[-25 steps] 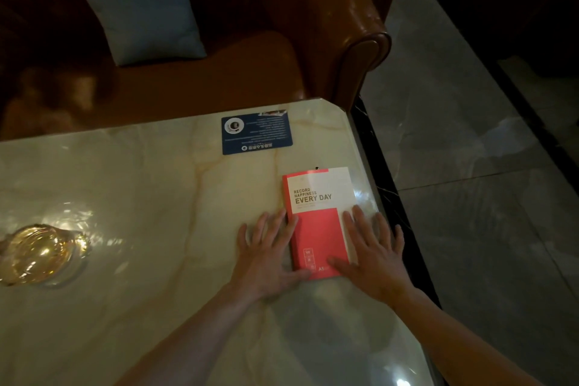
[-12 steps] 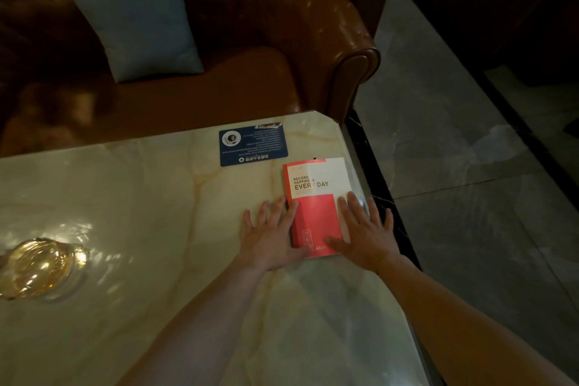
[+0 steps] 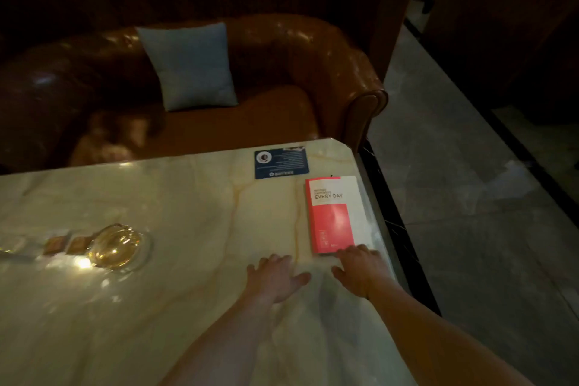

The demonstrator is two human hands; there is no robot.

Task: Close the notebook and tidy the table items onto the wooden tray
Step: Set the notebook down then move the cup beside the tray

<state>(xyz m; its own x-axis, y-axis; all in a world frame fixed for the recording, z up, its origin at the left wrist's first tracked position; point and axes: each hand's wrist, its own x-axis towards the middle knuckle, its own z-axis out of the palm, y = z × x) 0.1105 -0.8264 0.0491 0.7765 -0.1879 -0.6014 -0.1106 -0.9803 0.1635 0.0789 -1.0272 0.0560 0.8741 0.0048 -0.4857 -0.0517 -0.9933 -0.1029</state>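
A closed red and white notebook (image 3: pixel 333 213) printed "EVERY DAY" lies flat near the right edge of the marble table (image 3: pixel 175 213). My right hand (image 3: pixel 360 266) rests palm down just below it, fingertips touching its near edge. My left hand (image 3: pixel 275 276) lies flat on the bare marble to the left of the right hand, fingers spread, apart from the notebook. Neither hand holds anything. No wooden tray is in view.
A dark blue card (image 3: pixel 281 163) lies at the table's far edge beyond the notebook. A gold-tinted glass dish (image 3: pixel 114 246) sits at the left with two small brown squares (image 3: pixel 65 244) beside it. Behind the table stands a brown leather sofa (image 3: pixel 297 78) with a grey cushion (image 3: pixel 191 66). Tiled floor lies right.
Both hands have slid back off the notebook toward me; the left now rests on bare marble. The view has tilted up, showing more sofa and the items by the glass dish.
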